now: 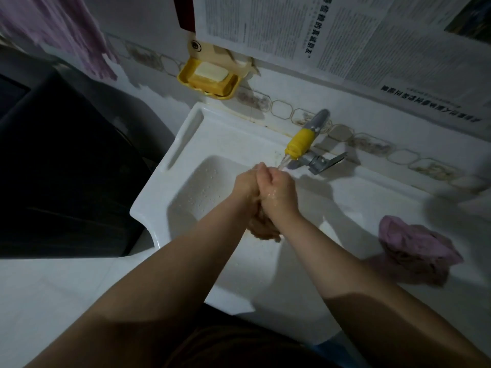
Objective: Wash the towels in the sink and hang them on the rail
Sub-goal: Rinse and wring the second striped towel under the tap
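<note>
White sink (186, 144) under newspapered wall (345, 30). Brownish towel (263, 227) over basin, gripped by left hand (245, 183) and right hand (279, 187), fingers curled, beneath running yellow-tipped tap (300, 142). Purple towel (417, 245) bunched on right ledge; another pink towel (66, 30) hanging upper left.

Both hands (265, 184) wring towel (263, 227) over sink (212, 144)

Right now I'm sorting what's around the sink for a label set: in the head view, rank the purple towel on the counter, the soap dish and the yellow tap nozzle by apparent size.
1. Purple towel
2. Soap dish
3. Tap nozzle
The towel lies nearer the camera, which may flatter it.
</note>
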A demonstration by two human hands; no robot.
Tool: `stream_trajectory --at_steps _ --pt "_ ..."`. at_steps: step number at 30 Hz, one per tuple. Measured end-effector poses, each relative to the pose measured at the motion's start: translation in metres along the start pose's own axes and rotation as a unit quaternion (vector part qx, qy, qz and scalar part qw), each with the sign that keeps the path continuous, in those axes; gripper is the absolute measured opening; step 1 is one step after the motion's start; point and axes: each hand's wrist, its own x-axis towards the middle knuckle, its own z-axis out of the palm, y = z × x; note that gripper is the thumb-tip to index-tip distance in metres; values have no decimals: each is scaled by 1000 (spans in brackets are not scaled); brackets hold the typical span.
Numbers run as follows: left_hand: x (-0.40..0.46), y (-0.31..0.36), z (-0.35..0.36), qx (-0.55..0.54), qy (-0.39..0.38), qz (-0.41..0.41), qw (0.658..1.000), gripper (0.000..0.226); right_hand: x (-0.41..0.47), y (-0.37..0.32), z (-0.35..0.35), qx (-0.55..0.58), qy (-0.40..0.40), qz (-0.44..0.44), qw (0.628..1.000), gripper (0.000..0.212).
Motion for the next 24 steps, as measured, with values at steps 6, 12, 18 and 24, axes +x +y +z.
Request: stream_trajectory --at_steps 6,12,18,24 --pt "-1 -5 5 19 -15 -20 1000 29 11 4 -7 -8 15 70 997 44" --pt "-8 -5 6 -21 -51 -21 998 38 21 19 -9 -40 -19 71 996 41" --pt "-3 18 -22 -62 -96 -47 992 29 27 42 -40 66 -283 211 933 78" --pt "7 19 -50 145 -74 54 985 24 27 73 -53 136 -318 131 929 26"
